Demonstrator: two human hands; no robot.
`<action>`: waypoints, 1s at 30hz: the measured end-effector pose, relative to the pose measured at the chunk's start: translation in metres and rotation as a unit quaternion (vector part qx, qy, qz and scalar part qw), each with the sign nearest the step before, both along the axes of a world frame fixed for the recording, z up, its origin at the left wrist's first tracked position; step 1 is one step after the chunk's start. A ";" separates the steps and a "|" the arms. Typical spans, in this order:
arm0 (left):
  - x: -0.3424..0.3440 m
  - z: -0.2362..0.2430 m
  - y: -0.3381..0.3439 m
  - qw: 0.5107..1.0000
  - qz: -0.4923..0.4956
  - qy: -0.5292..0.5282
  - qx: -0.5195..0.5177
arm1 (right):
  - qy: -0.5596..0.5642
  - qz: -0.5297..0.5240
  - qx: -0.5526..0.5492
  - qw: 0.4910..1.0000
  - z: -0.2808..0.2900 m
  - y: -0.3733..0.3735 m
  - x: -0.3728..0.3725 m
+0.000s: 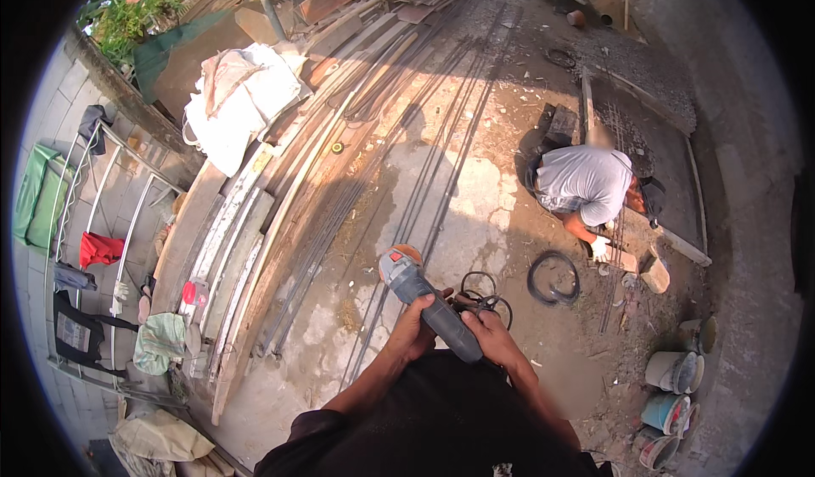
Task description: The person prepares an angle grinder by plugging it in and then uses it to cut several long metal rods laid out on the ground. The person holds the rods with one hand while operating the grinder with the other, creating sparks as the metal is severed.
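Observation:
An angle grinder [414, 285] with a grey and black body and an orange-brown disc lies slantwise in front of me, its head up and to the left. My left hand [409, 333] is closed around the underside of its body. Beside the rear of the grinder, my right hand [492, 338] has its fingers curled on a bunched black power cord [480, 302]. Loops of that cord hang just beyond the right hand. Whether the right hand also presses on the grinder's body is hard to see.
Long planks [289, 210] and thin steel rods [454, 167] stretch along the ground to the left and ahead. A co-worker [586, 180] crouches at right near a coiled black hose [552, 278]. Several buckets [671, 370] line the right side. A white sack [255, 95] rests on the planks.

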State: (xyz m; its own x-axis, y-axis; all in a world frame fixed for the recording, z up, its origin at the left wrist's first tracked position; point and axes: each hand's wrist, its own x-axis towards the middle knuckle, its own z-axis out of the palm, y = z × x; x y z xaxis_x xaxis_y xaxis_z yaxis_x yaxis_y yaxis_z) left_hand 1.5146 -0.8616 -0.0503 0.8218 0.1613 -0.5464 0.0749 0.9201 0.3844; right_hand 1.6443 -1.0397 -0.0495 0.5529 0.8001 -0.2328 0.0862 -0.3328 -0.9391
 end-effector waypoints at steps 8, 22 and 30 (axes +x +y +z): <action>-0.029 0.004 0.014 0.999 0.012 -0.043 -0.019 | -0.002 0.125 -0.095 0.988 0.057 0.029 -0.002; -0.019 -0.016 -0.062 0.968 0.237 -0.037 -0.073 | 0.048 0.247 0.011 0.968 0.011 0.000 0.044; -0.031 -0.020 -0.144 0.925 0.365 -0.021 -0.107 | 0.110 0.385 -0.086 0.912 -0.004 -0.018 0.063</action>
